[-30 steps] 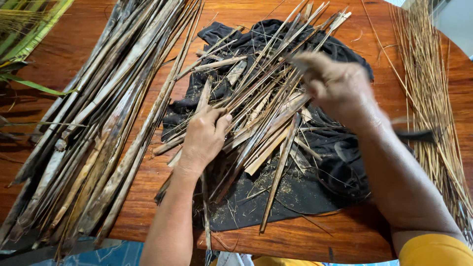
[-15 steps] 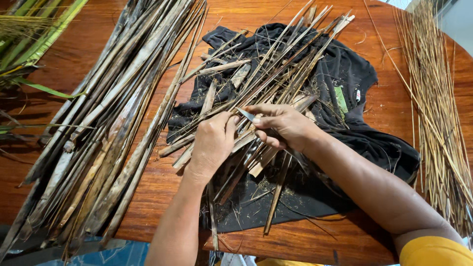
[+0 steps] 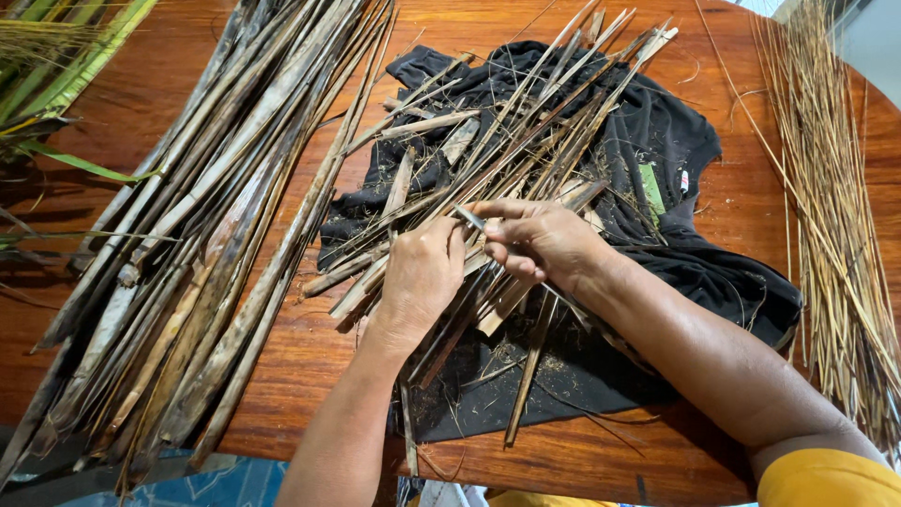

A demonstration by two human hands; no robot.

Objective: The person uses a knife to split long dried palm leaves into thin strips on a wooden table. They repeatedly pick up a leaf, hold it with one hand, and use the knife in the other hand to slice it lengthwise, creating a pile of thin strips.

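Head view: both hands meet over dried leaf strips [image 3: 526, 141] running toward one o'clock. Right hand [image 3: 544, 246] pinches a thin blade [image 3: 469, 218]; left hand [image 3: 422, 277] presses one strip, grip closed.

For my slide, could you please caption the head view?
Left hand and right hand pinch a dried leaf strip over a black cloth on a wooden table.

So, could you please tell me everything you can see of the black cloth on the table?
The black cloth looks like a soft, crumpled garment with a small label patch near its middle. It lies spread on the wooden table, reaching the near edge. A pile of dry strips lies across it, with bits of debris scattered on its near part. The left hand and right hand work over it, and the right forearm rests across it.
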